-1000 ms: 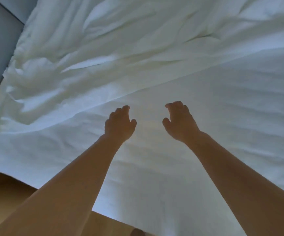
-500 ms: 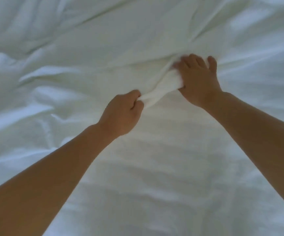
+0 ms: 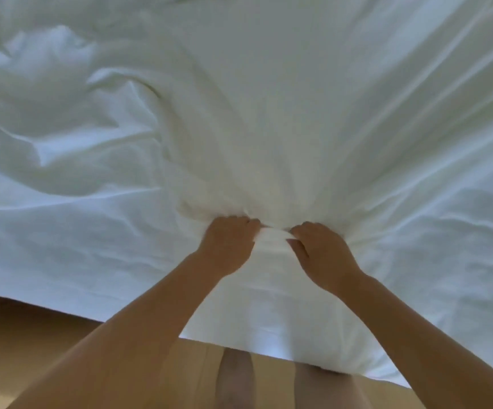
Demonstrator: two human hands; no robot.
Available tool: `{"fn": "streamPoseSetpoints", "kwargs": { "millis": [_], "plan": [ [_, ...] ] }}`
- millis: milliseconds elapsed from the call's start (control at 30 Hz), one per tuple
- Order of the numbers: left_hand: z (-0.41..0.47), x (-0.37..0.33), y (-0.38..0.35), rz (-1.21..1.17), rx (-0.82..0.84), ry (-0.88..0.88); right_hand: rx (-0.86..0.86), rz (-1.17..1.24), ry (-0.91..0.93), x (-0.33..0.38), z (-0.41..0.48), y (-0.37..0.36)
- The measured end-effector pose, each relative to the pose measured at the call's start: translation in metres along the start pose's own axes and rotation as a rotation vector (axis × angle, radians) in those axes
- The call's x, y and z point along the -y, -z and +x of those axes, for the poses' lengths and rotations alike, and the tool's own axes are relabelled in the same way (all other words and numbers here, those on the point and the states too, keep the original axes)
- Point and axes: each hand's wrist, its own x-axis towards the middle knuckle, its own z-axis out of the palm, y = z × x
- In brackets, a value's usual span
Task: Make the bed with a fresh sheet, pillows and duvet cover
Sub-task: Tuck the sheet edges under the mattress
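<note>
A white sheet (image 3: pixel 268 113) covers the whole bed, wrinkled and bunched at the left. My left hand (image 3: pixel 229 246) and my right hand (image 3: pixel 319 252) sit close together near the bed's front edge, each gripping a gathered fold of the sheet's cloth (image 3: pixel 271 234) between them. Creases fan out from that fold toward the far side. The mattress below is hidden by the sheet. No pillows or duvet cover are in view.
The sheet's front edge (image 3: pixel 239 346) hangs over the near side of the bed. Below it lies a tan wooden floor (image 3: pixel 32 335). My feet (image 3: pixel 236 376) stand on it right at the bed's edge.
Both hands were open above the sheet, then reached far in and grabbed a fold. Since then they have pulled the bunched cloth back toward the near edge, closer together.
</note>
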Motion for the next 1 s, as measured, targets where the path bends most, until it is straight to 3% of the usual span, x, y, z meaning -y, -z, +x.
{"fn": "streamPoseSetpoints", "kwargs": {
  "millis": [100,200,267,300,367,433,500,600,733,833,933,1000],
  "plan": [
    [0.015,0.002,0.017,-0.429,-0.083,0.168,-0.248,0.087,-0.094,0.002,0.002,0.01],
    [0.01,0.005,0.035,-0.764,-0.127,0.155,-0.282,0.102,-0.286,0.002,0.013,0.017],
    [-0.001,0.019,0.038,-0.933,-0.387,0.249,-0.256,0.15,-0.468,0.0,0.02,0.022],
    [-0.009,0.032,0.036,-0.984,-0.543,0.375,-0.239,0.129,-0.517,0.001,0.022,0.023],
    [-0.027,0.065,0.03,-1.178,-0.717,0.785,-0.238,-0.003,-0.403,0.012,0.019,0.021],
    [-0.04,0.095,0.025,-1.628,-0.683,1.146,-0.264,-0.083,-0.08,0.034,0.015,0.011],
    [-0.043,0.115,0.027,-2.019,-0.625,1.198,-0.226,-0.105,0.128,0.058,0.018,-0.004],
    [-0.029,0.138,0.034,-2.362,-0.736,1.113,0.011,-0.283,0.139,0.088,0.034,-0.033],
    [-0.021,0.153,0.051,-2.481,-0.737,1.019,0.082,-0.313,0.007,0.1,0.051,-0.049],
    [-0.054,0.156,0.046,-2.449,-0.773,1.006,-0.011,-0.1,-0.085,0.1,0.054,-0.041],
    [-0.143,0.165,0.018,-2.21,-0.883,1.332,0.02,0.096,-0.068,0.107,0.044,-0.029],
    [-0.199,0.173,-0.003,-2.111,-1.052,1.458,0.262,0.02,-0.025,0.116,0.034,-0.026]
  ]
}}
